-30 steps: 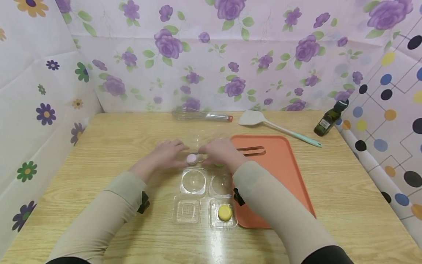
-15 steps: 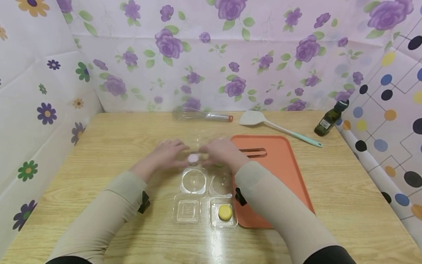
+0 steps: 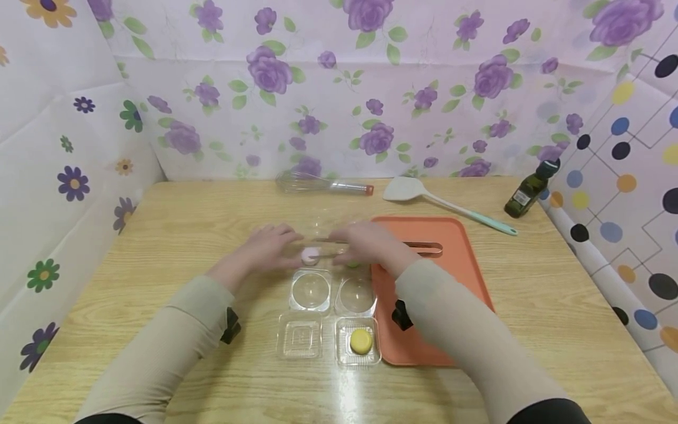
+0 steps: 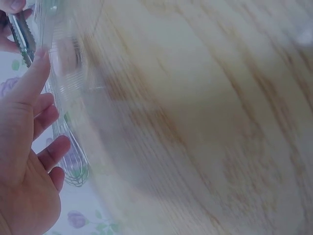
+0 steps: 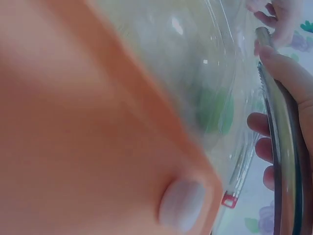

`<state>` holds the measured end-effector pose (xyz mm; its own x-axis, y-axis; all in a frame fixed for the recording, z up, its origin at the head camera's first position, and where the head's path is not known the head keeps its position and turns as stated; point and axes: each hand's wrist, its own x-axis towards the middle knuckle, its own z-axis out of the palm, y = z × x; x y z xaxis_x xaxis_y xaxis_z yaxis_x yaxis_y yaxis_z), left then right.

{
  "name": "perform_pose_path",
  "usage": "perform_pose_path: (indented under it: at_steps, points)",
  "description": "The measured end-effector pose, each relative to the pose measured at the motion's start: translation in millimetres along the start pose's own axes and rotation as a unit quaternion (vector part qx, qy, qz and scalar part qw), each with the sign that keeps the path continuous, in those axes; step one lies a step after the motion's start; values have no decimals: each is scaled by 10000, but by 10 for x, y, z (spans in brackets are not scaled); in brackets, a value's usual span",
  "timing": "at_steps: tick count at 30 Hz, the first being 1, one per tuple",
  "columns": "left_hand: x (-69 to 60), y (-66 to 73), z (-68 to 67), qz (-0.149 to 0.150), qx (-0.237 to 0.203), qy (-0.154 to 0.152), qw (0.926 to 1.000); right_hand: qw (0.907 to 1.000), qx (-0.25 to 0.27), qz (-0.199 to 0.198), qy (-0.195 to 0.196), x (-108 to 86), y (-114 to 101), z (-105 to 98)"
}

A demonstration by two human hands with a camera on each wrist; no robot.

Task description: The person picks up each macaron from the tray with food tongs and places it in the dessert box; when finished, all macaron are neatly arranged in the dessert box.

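My right hand (image 3: pixel 368 242) grips metal tongs (image 3: pixel 424 249), whose two arms stand apart and point left. A pale pink macaron (image 3: pixel 310 255) sits by the tongs' tips in a clear plastic container, left of the right hand. My left hand (image 3: pixel 267 247) is at that container's left side, thumb and fingers spread apart; in the left wrist view the thumb tip meets or nearly meets the clear plastic. Partly under the right hand shows a green macaron (image 3: pixel 353 264). A yellow macaron (image 3: pixel 361 341) lies in the nearest right container (image 3: pixel 339 356).
Clear lids (image 3: pixel 311 290) and a bare container base (image 3: pixel 299 335) lie in front. An orange tray (image 3: pixel 445 306) is at the right, with a pale macaron (image 5: pixel 183 204) near its edge. Behind are a whisk (image 3: pixel 325 185), a spatula (image 3: pixel 450 206) and a dark bottle (image 3: pixel 529 191).
The right hand and tongs have shifted right, and the tongs' arms have spread away from the pink macaron, which stays in the container. The left hand has barely moved.
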<state>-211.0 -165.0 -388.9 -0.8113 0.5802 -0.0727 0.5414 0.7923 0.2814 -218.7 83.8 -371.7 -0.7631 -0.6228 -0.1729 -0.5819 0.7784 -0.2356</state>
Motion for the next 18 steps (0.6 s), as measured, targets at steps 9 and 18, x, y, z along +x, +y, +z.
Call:
perform_pose_path:
  at_steps: [9, 18]
  points:
    - [-4, -8, 19, 62, -71, 126, 9999, 9987, 492, 81, 116, -358, 292, -86]
    - [-3, -10, 12, 58, -168, 125, 9998, 9976, 477, 374, 331, -669, 571, -83]
